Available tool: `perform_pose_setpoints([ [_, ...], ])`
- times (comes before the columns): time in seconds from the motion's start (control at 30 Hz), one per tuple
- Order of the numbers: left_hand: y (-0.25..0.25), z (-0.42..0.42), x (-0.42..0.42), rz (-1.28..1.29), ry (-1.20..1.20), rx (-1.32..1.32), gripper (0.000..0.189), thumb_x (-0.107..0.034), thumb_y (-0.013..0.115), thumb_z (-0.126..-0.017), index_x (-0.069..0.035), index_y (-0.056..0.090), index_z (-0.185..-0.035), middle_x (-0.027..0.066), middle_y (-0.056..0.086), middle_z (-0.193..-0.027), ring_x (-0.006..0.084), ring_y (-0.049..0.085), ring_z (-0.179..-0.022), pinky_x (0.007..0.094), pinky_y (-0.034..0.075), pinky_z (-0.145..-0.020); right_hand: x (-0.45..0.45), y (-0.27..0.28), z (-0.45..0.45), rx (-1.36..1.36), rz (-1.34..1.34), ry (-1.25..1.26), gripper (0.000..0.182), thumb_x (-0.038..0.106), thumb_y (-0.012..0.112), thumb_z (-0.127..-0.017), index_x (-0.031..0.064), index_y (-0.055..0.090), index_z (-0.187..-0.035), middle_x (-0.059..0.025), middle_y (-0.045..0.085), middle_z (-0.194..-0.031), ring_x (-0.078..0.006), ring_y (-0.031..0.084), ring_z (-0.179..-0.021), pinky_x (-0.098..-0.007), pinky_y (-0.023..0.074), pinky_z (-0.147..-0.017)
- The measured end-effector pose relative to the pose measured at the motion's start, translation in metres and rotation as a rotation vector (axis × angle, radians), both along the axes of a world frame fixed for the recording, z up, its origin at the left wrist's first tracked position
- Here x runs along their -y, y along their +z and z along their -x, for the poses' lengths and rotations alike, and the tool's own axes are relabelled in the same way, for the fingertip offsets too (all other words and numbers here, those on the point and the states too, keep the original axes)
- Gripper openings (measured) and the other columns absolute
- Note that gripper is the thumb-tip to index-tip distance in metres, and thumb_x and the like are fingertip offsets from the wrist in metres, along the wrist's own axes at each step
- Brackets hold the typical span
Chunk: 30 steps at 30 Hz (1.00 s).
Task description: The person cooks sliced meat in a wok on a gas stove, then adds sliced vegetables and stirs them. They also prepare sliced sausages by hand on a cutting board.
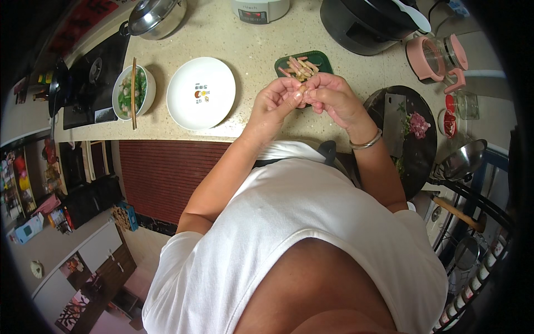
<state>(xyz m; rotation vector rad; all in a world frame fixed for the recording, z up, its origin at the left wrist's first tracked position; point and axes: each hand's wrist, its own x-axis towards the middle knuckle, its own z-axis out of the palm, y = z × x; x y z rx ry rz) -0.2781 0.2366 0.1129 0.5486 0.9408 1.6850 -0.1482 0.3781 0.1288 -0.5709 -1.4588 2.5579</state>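
Note:
Both hands meet above the counter (pixel 250 46), over the near edge of a green tray (pixel 325 62). Between the fingertips is a small pale yellowish piece (pixel 303 89), possibly ginger, mostly covered by the fingers. My left hand (pixel 273 100) pinches it from the left with thumb and forefinger. From the other side my right hand (pixel 337 99) grips it, its fingers curled; a metal bangle (pixel 367 141) circles that wrist. Several slim pink and yellowish pieces (pixel 300 66), resembling young ginger, lie on the tray just beyond the fingers.
Left stand a white plate (pixel 219 77) and a bowl (pixel 151 89) of green food, chopsticks (pixel 134 94) across it. A round dark board (pixel 421 167) at right bears a cleaver (pixel 394 125) and chopped meat (pixel 417 124). Behind are a steel pot (pixel 156 18) and black appliance (pixel 363 31).

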Motion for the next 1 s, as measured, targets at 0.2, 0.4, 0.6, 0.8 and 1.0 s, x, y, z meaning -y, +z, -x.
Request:
perform_pose_setpoints([
  [0.2,0.001,0.002,-0.007,-0.015,0.018,0.299,0.018,-0.016,0.058,-0.102,-0.002,0.057,-0.113,0.0035,0.065,-0.099,0.0081,0.060,-0.088,0.0218,0.049,-0.079,0.003,0.003,0.001,-0.011,-0.186,-0.035,0.004,0.006,0.065,-0.087,0.0055,0.062,-0.091,-0.0010,0.064,-0.083,-0.0053,0.052,-0.064,-0.0204,0.0419,-0.057],
  [0.4,0.019,0.014,-0.003,0.072,0.120,-0.210,0.018,-0.013,0.063,-0.098,-0.002,0.059,-0.113,0.0050,0.066,-0.097,0.0101,0.061,-0.083,0.0245,0.050,-0.075,-0.007,0.008,0.002,0.059,-0.375,-0.111,0.005,0.002,0.064,-0.087,0.0041,0.064,-0.091,-0.0004,0.066,-0.084,-0.0041,0.055,-0.067,-0.0191,0.0440,-0.058],
  [0.6,0.016,0.008,-0.002,0.104,0.202,-0.666,0.015,-0.007,0.066,-0.095,0.002,0.065,-0.106,0.0061,0.070,-0.092,0.0115,0.065,-0.082,0.0257,0.053,-0.073,0.000,0.029,0.010,0.096,-0.410,-0.121,0.008,0.005,0.069,-0.090,-0.0014,0.069,-0.095,-0.0038,0.068,-0.080,-0.0059,0.059,-0.066,-0.0182,0.0454,-0.058],
  [0.8,0.023,0.007,-0.003,0.061,0.348,-1.130,0.011,-0.002,0.070,-0.089,-0.001,0.071,-0.100,0.0098,0.072,-0.093,0.0171,0.068,-0.080,0.0296,0.055,-0.070,-0.003,0.026,0.008,0.125,-0.370,-0.097,0.011,0.009,0.070,-0.090,0.0000,0.069,-0.097,-0.0045,0.070,-0.084,-0.0062,0.062,-0.070,-0.0186,0.0476,-0.061],
  [1.0,0.025,0.010,-0.005,-0.104,0.409,-1.342,0.019,0.005,0.073,-0.083,-0.003,0.072,-0.100,0.0119,0.072,-0.092,0.0227,0.069,-0.078,0.0301,0.055,-0.069,-0.005,0.022,0.008,0.130,-0.353,-0.064,0.011,0.007,0.066,-0.091,0.0010,0.065,-0.100,-0.0045,0.070,-0.088,-0.0070,0.064,-0.073,-0.0199,0.0505,-0.064],
])
